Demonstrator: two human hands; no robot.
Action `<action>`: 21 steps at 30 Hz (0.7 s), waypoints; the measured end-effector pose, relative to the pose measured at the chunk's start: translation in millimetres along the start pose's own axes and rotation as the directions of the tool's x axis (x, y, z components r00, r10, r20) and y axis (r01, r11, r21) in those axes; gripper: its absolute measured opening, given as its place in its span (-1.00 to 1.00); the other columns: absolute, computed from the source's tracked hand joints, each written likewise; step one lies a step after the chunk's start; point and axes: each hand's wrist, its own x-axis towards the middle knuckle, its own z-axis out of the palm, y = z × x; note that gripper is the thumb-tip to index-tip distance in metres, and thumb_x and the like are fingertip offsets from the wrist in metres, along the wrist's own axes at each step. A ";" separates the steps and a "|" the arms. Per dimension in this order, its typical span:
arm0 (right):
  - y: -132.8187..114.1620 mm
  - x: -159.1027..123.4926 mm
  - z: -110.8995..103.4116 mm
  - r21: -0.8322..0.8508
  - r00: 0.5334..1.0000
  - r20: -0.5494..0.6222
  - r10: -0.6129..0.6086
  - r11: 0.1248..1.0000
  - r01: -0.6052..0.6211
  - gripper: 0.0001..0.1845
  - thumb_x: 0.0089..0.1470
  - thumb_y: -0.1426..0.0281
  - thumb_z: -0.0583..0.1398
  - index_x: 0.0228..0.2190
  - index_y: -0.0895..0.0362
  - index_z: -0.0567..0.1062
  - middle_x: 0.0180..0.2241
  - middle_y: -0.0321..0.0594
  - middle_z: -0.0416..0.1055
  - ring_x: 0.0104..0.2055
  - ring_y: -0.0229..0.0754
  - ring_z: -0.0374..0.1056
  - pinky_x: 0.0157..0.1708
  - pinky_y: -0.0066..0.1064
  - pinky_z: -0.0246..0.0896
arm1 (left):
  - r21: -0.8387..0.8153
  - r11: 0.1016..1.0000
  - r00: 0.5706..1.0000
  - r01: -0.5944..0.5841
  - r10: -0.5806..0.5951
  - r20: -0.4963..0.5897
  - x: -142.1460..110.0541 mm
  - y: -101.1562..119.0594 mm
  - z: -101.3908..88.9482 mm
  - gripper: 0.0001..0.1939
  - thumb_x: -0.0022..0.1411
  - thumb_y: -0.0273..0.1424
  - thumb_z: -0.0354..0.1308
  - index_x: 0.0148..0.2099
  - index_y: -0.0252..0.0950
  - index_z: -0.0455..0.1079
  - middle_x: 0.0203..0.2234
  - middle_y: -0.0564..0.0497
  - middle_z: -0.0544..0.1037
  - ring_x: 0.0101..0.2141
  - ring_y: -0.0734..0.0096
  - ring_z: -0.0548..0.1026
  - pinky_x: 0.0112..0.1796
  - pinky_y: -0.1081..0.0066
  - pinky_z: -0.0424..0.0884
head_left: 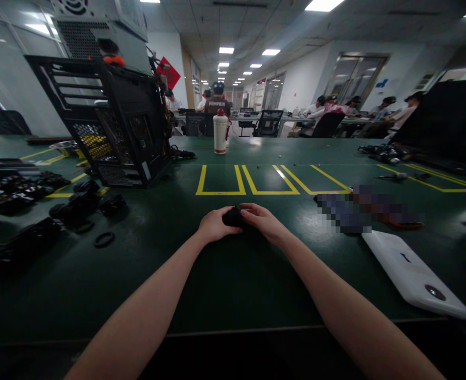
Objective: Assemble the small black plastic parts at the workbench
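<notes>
Green desk is stretching ahead; centred beyond its near edge, left hand is gripping a small black part, right hand is pinching it: apparently two-handed handling, next calling for steady fingers.

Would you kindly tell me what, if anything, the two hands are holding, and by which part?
A small black object: the left hand grips its left side, the right hand its right side. Its exact kind cannot be told.
</notes>
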 end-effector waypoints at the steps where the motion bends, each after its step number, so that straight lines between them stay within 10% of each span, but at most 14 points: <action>1: 2.1 1.5 0.4 -0.035 1.000 -0.006 -0.012 0.999 0.012 -0.65 -0.09 0.27 0.12 -0.21 0.12 0.36 -0.26 -0.19 0.37 -0.20 -0.23 0.29 -0.09 -0.26 0.12 | 0.003 1.000 1.000 0.008 -0.008 -0.002 -0.1 0.4 0.2 -0.28 -0.21 -0.10 0.19 0.05 -0.11 0.13 -0.10 0.01 0.38 -0.12 0.23 0.36 -0.15 0.32 0.28; 21: -2.1 -2.4 -3.1 -0.062 0.987 0.129 -0.095 0.993 0.104 -0.71 -0.13 0.42 0.15 -0.26 0.11 0.36 -0.21 -0.21 0.34 -0.13 -0.20 0.26 -0.07 -0.24 0.10 | -0.007 0.999 0.999 -0.035 0.034 -0.014 1.5 -6.1 2.4 -0.26 -0.22 -0.06 0.18 0.05 -0.11 0.13 -0.10 0.02 0.38 -0.13 0.23 0.35 -0.16 0.33 0.27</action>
